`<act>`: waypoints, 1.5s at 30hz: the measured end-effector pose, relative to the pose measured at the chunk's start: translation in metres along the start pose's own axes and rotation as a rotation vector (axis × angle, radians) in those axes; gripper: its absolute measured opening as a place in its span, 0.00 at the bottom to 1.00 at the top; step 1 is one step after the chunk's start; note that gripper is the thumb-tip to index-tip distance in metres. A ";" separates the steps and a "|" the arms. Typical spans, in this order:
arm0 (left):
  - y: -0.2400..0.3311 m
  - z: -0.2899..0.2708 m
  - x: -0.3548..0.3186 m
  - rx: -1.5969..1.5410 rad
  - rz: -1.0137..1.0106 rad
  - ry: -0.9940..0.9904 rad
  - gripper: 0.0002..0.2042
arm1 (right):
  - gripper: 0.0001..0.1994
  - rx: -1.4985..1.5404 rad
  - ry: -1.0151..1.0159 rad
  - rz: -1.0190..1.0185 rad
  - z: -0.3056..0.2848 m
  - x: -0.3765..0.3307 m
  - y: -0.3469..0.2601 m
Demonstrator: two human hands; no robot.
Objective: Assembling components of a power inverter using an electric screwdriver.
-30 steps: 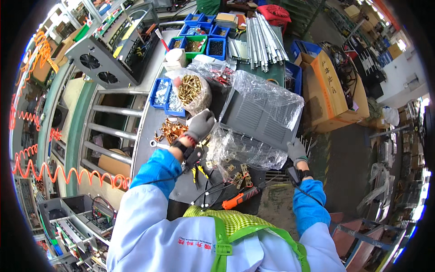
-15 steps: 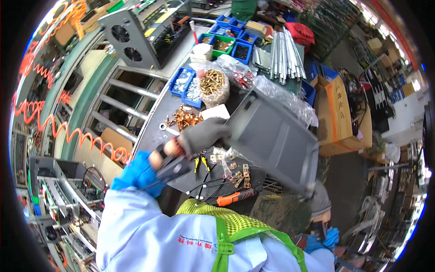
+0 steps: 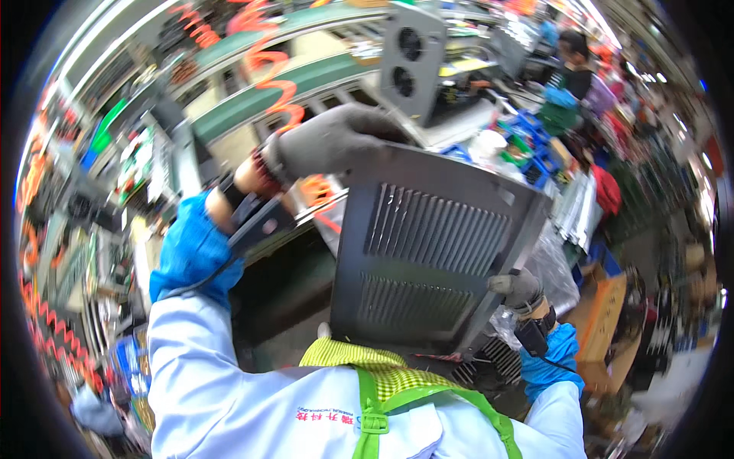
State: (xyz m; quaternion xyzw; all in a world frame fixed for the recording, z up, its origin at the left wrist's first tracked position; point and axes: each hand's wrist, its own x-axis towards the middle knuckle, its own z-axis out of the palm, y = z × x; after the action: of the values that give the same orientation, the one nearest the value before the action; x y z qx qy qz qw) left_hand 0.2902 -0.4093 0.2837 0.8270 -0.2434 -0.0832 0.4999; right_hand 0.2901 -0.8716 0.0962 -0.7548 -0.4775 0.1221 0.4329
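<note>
A dark grey sheet-metal cover [image 3: 417, 264] with two fields of louvre slots is held up in front of me, its slotted face toward me. My left hand [image 3: 336, 141], in a grey glove, is closed on its upper left edge. At its right side edge my right hand [image 3: 518, 291], gloved too, grips the folded rim. Some of the left fingers are hidden behind the panel. Most of the workbench behind it is covered by the panel.
A grey housing with two fans [image 3: 413, 57] stands on the conveyor line ahead. Blue parts bins [image 3: 527, 134], metal strips [image 3: 577, 206] and a cardboard box [image 3: 604, 321] are to the right. A coiled orange air hose [image 3: 279, 84] hangs left. A person [image 3: 569, 84] works farther off.
My view has turned left toward the conveyor. The metal cover has been raised and turned; its louvred face now shows, and both hands keep hold of it.
</note>
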 end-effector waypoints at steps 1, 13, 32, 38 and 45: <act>-0.010 -0.012 -0.013 0.044 -0.015 0.045 0.22 | 0.13 0.167 -0.081 -0.019 0.014 0.028 -0.001; -0.127 0.102 -0.432 -0.187 -0.959 0.904 0.18 | 0.16 1.196 0.212 0.949 0.253 0.235 -0.122; -0.246 0.130 -0.592 -1.275 -0.683 1.223 0.20 | 0.19 1.663 -0.091 1.148 0.474 0.265 -0.156; -0.284 0.089 -0.625 -1.269 -1.022 1.213 0.11 | 0.16 1.735 -0.238 1.169 0.494 0.294 -0.175; -0.322 0.056 -0.647 -1.067 -0.885 1.113 0.13 | 0.18 1.851 -0.327 1.367 0.481 0.349 -0.197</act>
State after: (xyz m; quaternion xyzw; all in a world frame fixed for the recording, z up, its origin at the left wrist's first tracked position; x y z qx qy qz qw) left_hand -0.1898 -0.0159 -0.0909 0.4229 0.4479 0.0430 0.7866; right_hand 0.0610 -0.2919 0.0419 -0.2256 0.2507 0.7286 0.5962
